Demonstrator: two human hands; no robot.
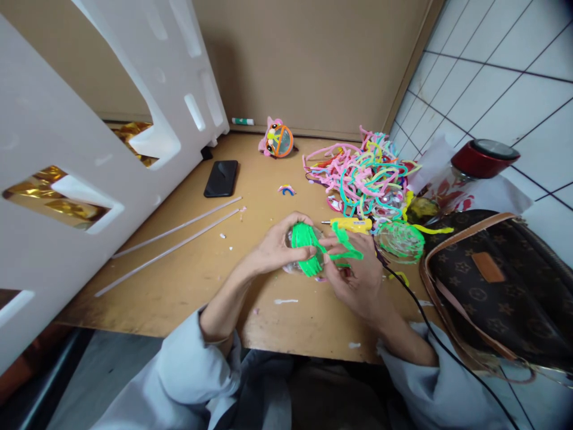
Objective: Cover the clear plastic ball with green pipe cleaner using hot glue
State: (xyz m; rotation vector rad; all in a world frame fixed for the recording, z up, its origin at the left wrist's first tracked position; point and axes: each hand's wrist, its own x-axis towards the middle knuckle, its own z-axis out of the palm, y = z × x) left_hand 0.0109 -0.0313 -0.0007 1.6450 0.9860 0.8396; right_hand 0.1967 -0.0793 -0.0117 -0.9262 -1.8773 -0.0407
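Observation:
My left hand [280, 245] is closed around a clear round ball [293, 267] partly covered with rows of bright green pipe cleaner. Pinched in my right hand [358, 278] is a loose green pipe cleaner [344, 239], bent in a zigzag, its near end meeting the green rows on the ball. Just beyond my right hand lies a yellow glue gun [351, 224] with a thin metal tip, and a black cord [416, 304] runs past my right forearm. Another clear ball with green strands [400, 240] rests to the right.
A tangled heap of coloured pipe cleaners [367, 173] lies at the back right, near a red-lidded bottle [483, 158] and a brown handbag [505, 286]. On the left are a black phone [221, 178] and two thin white sticks [174, 230]. A decorated ball figure [276, 140] stands at the back.

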